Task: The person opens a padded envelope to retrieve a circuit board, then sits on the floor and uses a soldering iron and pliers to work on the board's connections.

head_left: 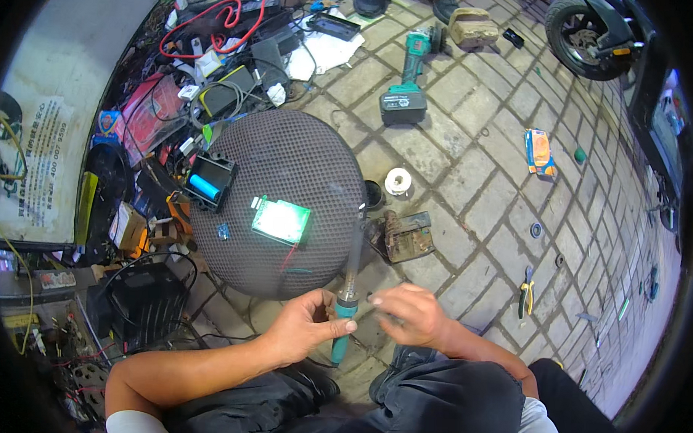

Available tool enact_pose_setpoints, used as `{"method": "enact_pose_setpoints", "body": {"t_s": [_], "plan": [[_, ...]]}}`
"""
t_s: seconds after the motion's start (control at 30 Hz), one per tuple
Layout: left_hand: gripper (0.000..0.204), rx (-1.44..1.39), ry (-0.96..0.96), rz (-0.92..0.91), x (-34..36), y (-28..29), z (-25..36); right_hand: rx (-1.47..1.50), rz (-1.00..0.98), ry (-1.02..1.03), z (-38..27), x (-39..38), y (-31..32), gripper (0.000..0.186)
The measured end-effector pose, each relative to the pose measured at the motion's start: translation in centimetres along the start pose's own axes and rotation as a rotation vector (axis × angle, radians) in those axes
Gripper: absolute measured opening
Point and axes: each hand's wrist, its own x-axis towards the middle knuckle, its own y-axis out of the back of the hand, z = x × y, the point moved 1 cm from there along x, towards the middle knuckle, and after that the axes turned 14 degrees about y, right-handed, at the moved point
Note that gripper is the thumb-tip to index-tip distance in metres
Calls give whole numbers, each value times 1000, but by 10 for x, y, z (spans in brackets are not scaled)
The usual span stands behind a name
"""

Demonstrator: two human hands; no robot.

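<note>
My left hand (pixel 312 326) is wrapped round the teal handle of a soldering iron (pixel 342 346). The iron points away from me, its metal shaft reaching past the near right edge of a round, dark, textured stool top (pixel 288 149). Close by on the right, my right hand (pixel 413 316) has its fingers half curled and a little apart; I see nothing in them. On the stool top lies a brightly lit green-edged board (pixel 281 221) with a thin red wire. A blue cylindrical battery (pixel 205 187) rests in a black case (pixel 222 172) at the stool's left rim.
A solder spool (pixel 398 182) and a camouflage pouch (pixel 409 237) are right of the stool. Farther off stands a teal cordless grinder (pixel 414 74). Pliers (pixel 526 293) and an orange-blue packet (pixel 540 152) lie on the paving. Cables and parts (pixel 221 82) crowd the left.
</note>
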Motion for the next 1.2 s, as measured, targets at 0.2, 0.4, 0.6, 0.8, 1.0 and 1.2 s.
{"method": "enact_pose_setpoints", "body": {"t_s": [0.2,0.4,0.6,0.8,1.0,1.2], "plan": [[27,225,43,-77,4,-8,-9,-26,-183,99,-7,-8,-17,58],[53,768,73,-259,-25,-27,16,-339,73,-68,2,-37,-5,68],[39,694,-85,-141,-38,-1,34,-538,65,-319,6,-84,10,48],[23,535,-217,207,-42,42,42,-331,338,-369,12,-105,-2,30],[19,441,-221,316,-36,62,37,-351,264,-339,66,-15,7,29],[16,663,-374,512,-33,61,34,-267,157,-463,110,3,-12,26]]}}
